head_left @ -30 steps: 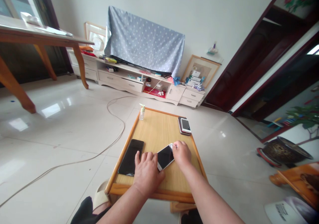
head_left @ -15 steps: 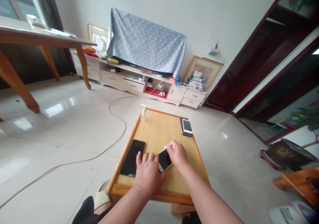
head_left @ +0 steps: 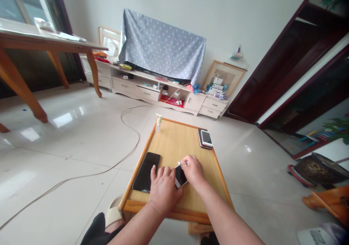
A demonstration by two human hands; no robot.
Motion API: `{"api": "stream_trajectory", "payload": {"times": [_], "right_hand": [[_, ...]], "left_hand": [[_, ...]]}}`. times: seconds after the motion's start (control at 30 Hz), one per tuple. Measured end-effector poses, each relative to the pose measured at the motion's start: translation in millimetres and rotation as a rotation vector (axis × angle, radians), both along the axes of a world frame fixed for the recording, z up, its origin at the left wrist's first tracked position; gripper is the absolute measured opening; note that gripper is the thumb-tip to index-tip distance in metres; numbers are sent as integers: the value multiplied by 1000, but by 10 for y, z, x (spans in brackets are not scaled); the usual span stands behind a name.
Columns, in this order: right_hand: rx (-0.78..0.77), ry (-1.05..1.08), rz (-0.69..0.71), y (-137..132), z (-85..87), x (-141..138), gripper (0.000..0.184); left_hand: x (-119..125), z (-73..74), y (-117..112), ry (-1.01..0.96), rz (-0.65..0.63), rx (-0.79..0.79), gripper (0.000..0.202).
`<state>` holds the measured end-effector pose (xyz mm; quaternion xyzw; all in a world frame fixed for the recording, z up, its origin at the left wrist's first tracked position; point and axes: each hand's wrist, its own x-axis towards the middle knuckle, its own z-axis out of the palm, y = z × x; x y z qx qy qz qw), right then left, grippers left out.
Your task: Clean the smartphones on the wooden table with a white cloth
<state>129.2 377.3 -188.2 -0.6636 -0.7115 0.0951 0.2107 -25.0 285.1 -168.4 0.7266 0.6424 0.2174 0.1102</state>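
Note:
A white smartphone [head_left: 180,177] with a dark screen lies tilted on the small wooden table [head_left: 174,139]. My left hand [head_left: 163,187] steadies it, fingers along its left edge and thumb by its lower end. At the phone's upper end, the closed fingers of my right hand [head_left: 193,169] pinch a small white piece [head_left: 179,163], possibly a wipe, against the screen; most of it is hidden. To the left of my left hand is a large black phone or tablet [head_left: 146,172], close by its fingers.
A small pump bottle [head_left: 158,123] stands at the table's far left corner. Stacked devices [head_left: 205,139], a white phone on top, lie at the far right. A cable [head_left: 120,162] runs across the floor. Beyond is a low white cabinet [head_left: 136,93] under a polka-dot cloth [head_left: 163,45].
My right hand has shifted slightly left and down over the phone's screen with the white piece. My left hand stays at the phone's edge. The whole view has drifted a little.

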Motion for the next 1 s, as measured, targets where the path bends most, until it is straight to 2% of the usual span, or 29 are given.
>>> {"api": "stream_trajectory", "payload": {"times": [0.1, 0.27, 0.4, 0.57, 0.63, 0.77, 0.9, 1.0], "right_hand": [[0, 0, -47, 0, 17, 43, 14], [-14, -2, 5, -69, 19, 10, 8], [-9, -7, -40, -139, 24, -51, 11], [-27, 14, 42, -205, 27, -132, 7], [-39, 27, 20, -202, 31, -134, 8], [-46, 28, -20, -228, 49, -157, 8], [-83, 48, 39, -316, 75, -239, 8], [-107, 63, -5, -334, 107, -267, 9]], "left_hand": [[-1, 0, -4, -2, 4, 4, 47], [-8, -13, -4, -18, 1, 12, 48], [-13, -5, -8, -19, 3, 13, 49], [-13, -17, -17, -39, 13, 20, 45], [-11, -49, -17, -41, 26, 25, 52], [-3, -125, -8, -77, 56, 45, 78], [-3, -153, 1, -108, 85, 60, 87], [-10, -134, 0, -118, 96, 40, 95]]}}
